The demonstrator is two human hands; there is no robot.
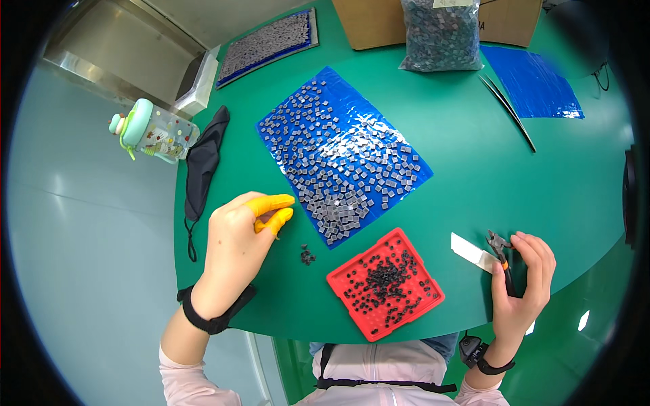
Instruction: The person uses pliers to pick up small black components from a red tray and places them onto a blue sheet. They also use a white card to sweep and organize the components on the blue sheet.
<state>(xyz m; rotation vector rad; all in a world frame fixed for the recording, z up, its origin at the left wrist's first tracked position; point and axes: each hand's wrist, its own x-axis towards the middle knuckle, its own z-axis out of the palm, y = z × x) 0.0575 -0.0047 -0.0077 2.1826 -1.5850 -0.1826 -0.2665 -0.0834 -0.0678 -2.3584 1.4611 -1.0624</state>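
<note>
My left hand (237, 237) hovers over the left side of the table, with yellow finger cots on thumb and index finger. Those two fingertips are drawn close in a pinch; whatever might be between them is too small to make out. Just right of it is a little heap of black bits (307, 255). At the right, my right hand (531, 274) is curled round small cutting nippers (503, 252), jaws pointing away from me. A white strip (470, 251) lies by the thumb. Between my hands sits a red tray (428, 298) strewn with small black round parts.
Many small grey square pieces cover a blue sheet (328, 81) mid-table. Behind are a filled tray (267, 47), a bag of pieces (441, 37) and a cardboard box (369, 24). Tweezers (508, 111) lie near another blue sheet (535, 84). A bottle (162, 132) and black pouch (205, 162) are left.
</note>
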